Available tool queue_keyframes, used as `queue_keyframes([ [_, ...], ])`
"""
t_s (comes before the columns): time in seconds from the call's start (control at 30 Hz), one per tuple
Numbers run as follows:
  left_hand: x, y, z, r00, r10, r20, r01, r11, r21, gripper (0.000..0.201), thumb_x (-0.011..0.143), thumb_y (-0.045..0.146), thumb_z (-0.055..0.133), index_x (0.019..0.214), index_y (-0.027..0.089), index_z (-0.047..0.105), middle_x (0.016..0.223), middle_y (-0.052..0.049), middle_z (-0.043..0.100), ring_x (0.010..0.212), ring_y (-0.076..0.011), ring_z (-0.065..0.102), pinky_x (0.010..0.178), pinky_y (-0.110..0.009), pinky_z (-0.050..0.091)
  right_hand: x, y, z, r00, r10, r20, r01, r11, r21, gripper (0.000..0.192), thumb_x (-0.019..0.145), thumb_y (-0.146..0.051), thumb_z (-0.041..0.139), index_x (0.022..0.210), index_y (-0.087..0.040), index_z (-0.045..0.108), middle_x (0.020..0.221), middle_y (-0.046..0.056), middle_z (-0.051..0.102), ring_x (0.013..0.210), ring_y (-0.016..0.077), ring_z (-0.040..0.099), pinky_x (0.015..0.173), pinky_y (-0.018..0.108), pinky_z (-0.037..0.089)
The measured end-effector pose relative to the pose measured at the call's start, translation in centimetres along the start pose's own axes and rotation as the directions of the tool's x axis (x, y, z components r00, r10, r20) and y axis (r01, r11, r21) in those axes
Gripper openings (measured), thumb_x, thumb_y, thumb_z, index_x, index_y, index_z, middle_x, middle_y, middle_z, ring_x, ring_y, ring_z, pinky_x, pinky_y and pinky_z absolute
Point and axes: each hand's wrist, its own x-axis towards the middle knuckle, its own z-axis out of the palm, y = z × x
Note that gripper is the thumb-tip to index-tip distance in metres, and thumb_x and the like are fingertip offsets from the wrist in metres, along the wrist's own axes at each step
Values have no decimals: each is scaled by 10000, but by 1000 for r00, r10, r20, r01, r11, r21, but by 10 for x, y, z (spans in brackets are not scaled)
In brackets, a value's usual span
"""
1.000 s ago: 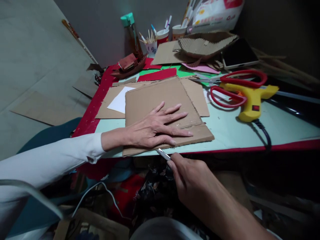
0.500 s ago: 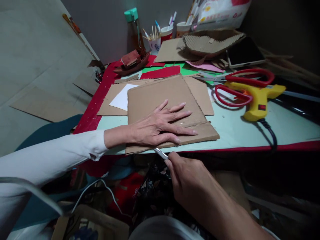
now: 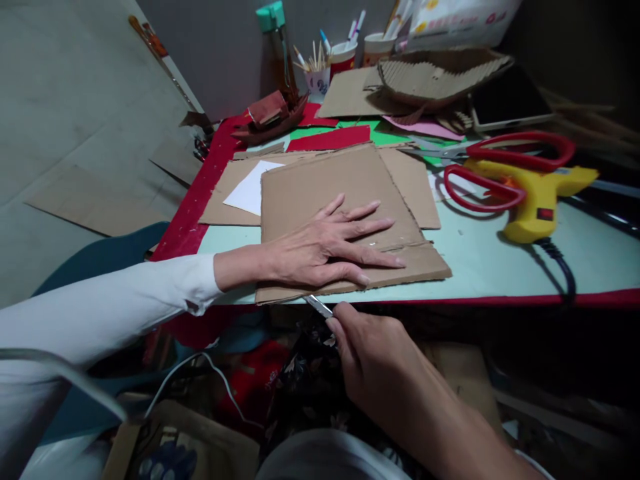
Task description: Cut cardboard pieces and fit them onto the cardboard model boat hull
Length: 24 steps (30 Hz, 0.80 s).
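A brown cardboard sheet lies at the table's near edge on top of other cardboard. My left hand rests flat on it with the fingers spread. Below the sheet's near edge, my right hand is closed around a utility knife, whose handle is hidden in the fist. The knife's metal blade points up and left, its tip meeting the near edge of the cardboard. Beneath the sheet, a second cardboard piece and a white paper piece show at the left.
Red-handled scissors and a yellow glue gun lie to the right. Toward the back are a small brown model boat, a larger cardboard boat shape, cups with pens and a bottle. Red paper lies behind the cardboard.
The knife blade has slid slightly left along the cardboard's near edge with my right hand. My left hand stays flat on the sheet. The whole view has shifted a little.
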Motion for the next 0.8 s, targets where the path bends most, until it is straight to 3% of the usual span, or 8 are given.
queue_keyframes([
  [0.17, 0, 1, 0, 1000, 13, -10, -14, 1000, -18, 435, 991, 424, 473, 1390, 277, 565, 1609, -141, 338, 1520, -327, 121, 1177, -652, 17, -13, -1, 1, 1000, 16, 1, -16, 998, 58, 262, 989, -180, 347, 765, -232, 472, 605, 11, 630, 477, 178, 628, 492, 297, 263],
  [0.5, -1, -1, 0, 1000, 1, 11, -2, 1000, 8, 428, 1009, 428, 416, 1409, 329, 535, 1636, -37, 294, 1525, -272, 126, 1201, -591, -12, -3, -5, 10, 999, -32, -25, 32, 999, -1, 246, 1004, -197, 354, 787, -237, 462, 632, 10, 622, 535, 183, 623, 544, 306, 299],
  [0.8, 0, 0, 1, 1000, -15, 13, 15, 1000, 19, 419, 1010, 417, 421, 1402, 328, 540, 1629, -64, 313, 1525, -263, 123, 1194, -603, -8, 2, -9, 8, 1000, -10, 6, 10, 1000, -30, 238, 983, -167, 374, 775, -226, 473, 612, 29, 636, 522, 193, 636, 511, 299, 269],
])
